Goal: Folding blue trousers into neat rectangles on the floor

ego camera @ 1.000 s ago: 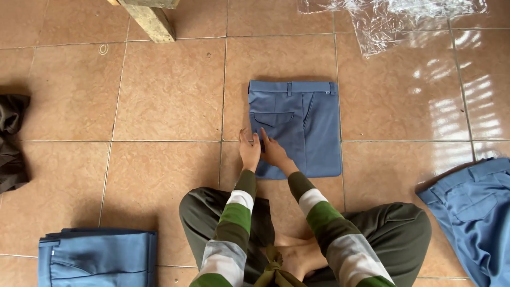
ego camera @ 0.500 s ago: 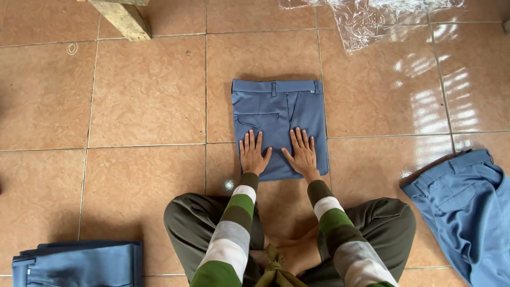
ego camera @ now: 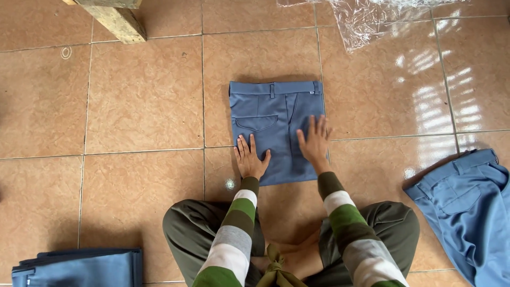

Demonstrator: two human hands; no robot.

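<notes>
A folded pair of blue trousers (ego camera: 271, 114) lies flat on the tiled floor in front of my crossed legs, waistband at the far end, a back pocket showing. My left hand (ego camera: 249, 158) rests palm down on the near left edge of the fold, fingers spread. My right hand (ego camera: 314, 142) presses flat on the right side of the same fold, fingers apart. Both sleeves are striped green, grey and white. Neither hand grips anything.
Another pair of blue trousers (ego camera: 466, 210) lies unfolded on the floor at the right. A stack of folded blue trousers (ego camera: 79, 266) sits at the bottom left. Clear plastic wrap (ego camera: 372, 18) lies at the top right, a wooden post (ego camera: 114, 18) at the top left.
My hands were close together at the near edge of the fold; they have spread apart, the right one sliding to the right side. The view has shifted.
</notes>
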